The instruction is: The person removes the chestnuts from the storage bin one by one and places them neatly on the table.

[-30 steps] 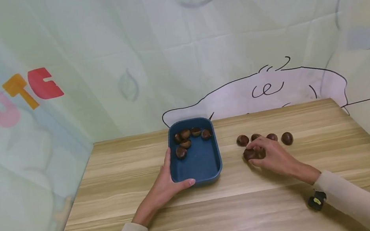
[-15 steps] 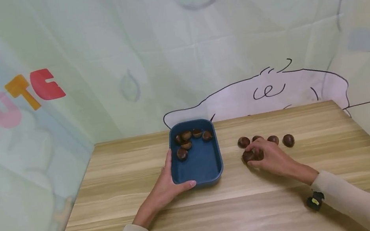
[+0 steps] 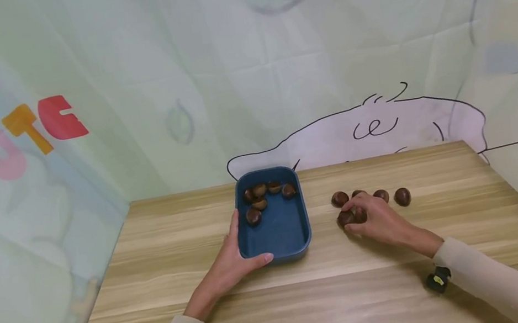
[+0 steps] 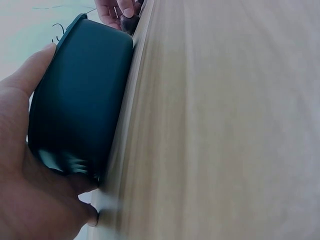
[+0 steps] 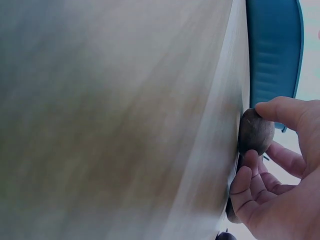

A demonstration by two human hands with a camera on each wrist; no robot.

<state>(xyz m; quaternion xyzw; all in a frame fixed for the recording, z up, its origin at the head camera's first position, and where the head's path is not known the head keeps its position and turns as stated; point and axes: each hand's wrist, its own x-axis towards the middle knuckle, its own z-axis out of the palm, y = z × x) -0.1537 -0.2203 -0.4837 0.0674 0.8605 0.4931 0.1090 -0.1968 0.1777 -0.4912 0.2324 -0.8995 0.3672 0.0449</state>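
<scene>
A blue rectangular tray (image 3: 282, 233) holds several brown chestnuts (image 3: 254, 216), most of them at its far end. My left hand (image 3: 231, 261) grips its near left corner, thumb over the near rim and fingers along the left side. From the left wrist view, the outer wall of the tray (image 4: 85, 95) shows beside that hand. To the right of the tray, my right hand (image 3: 382, 221) holds a chestnut (image 3: 346, 219) at the table surface. The right wrist view shows thumb and fingers around this chestnut (image 5: 256, 132). Another chestnut (image 3: 360, 215) is partly hidden beneath the hand.
Behind my right hand, several chestnuts lie in a loose row, including one at the left (image 3: 340, 199) and one at the right end (image 3: 402, 197). The wooden table (image 3: 301, 311) meets a printed curtain (image 3: 128, 91) at its back edge.
My right hand has shifted slightly left along the table with the chestnut. The left hand and the tray have stayed in place.
</scene>
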